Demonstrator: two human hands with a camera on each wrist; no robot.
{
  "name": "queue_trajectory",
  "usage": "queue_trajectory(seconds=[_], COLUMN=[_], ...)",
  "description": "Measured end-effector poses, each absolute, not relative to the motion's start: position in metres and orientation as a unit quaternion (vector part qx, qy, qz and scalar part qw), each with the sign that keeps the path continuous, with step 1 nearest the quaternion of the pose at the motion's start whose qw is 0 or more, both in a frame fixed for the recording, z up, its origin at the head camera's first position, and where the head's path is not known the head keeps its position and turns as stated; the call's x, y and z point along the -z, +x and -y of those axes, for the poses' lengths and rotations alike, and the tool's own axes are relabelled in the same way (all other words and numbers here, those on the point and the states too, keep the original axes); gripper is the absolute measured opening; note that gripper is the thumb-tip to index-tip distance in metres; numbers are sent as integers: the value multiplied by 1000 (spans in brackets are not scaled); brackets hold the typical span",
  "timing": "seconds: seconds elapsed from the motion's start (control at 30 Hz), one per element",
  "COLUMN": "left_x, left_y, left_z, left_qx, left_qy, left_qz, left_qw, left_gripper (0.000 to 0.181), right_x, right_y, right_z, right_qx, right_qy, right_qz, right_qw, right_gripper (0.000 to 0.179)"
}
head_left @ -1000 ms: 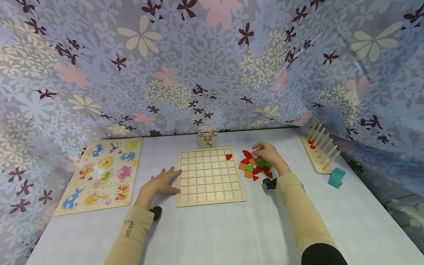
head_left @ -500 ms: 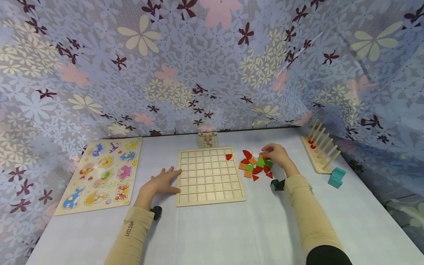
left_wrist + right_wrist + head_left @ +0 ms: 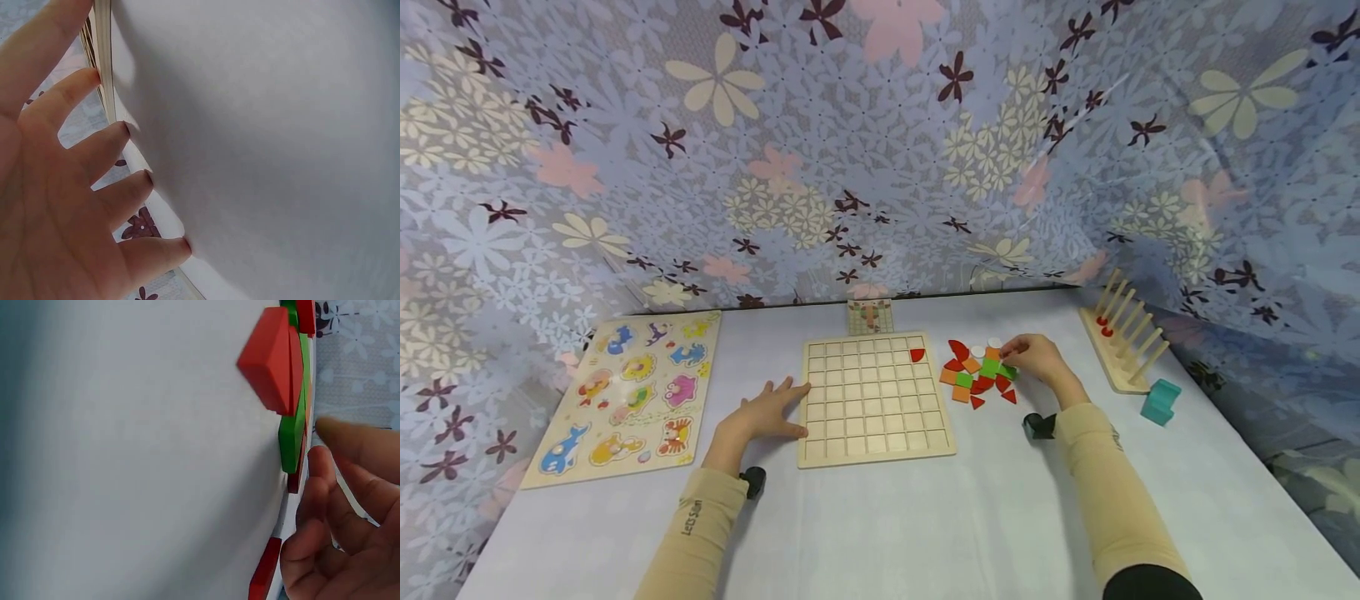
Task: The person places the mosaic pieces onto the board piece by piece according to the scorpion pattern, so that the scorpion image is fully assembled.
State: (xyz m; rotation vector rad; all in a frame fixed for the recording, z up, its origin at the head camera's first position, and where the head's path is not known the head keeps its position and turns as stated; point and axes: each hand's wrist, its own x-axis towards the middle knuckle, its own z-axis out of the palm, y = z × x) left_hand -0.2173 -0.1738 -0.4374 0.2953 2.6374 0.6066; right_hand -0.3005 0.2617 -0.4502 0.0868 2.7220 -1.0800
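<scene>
A square wooden grid board (image 3: 877,459) lies mid-table, with a red quarter-round piece (image 3: 917,356) in its upper right. My left hand (image 3: 766,414) touches the board's left edge, fingers spread; in the left wrist view its fingertips (image 3: 147,178) press on the white tabletop beside the board. Right of the board is a loose pile of red, orange, green and white pieces, including an orange square (image 3: 961,394) and a white disc (image 3: 977,352). My right hand (image 3: 1036,357) reaches over the pile's right side. Its fingers bend loosely beside a green piece (image 3: 291,440), with nothing seen between them.
A wooden peg puzzle of sea animals (image 3: 617,400) lies at the left. Behind the grid board stands a small pattern card (image 3: 870,317). At the right are a peg rack (image 3: 1123,354) with red beads and a teal block (image 3: 1161,402). A flowered cloth (image 3: 880,150) hangs behind.
My right hand has moved to the right across the pile, uncovering white discs, an orange square and green pieces. The left hand and the board stay put.
</scene>
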Motion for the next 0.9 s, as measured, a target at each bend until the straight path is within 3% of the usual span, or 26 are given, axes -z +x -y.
queue_trajectory(seconds=[0.23,0.9], left_x=[437,435], left_y=[-217,-217], left_z=[174,173], left_qx=[-220,-217], left_qy=[106,112], left_qz=[-947,-947], left_qw=[209,208], left_gripper=[79,78], right_x=[447,448], right_y=[-297,-295], right_z=[-266,-263], right_qx=[339,343], right_qy=[7,-2], right_qz=[-929,-931], right_qw=[146,125], right_gripper=[22,29])
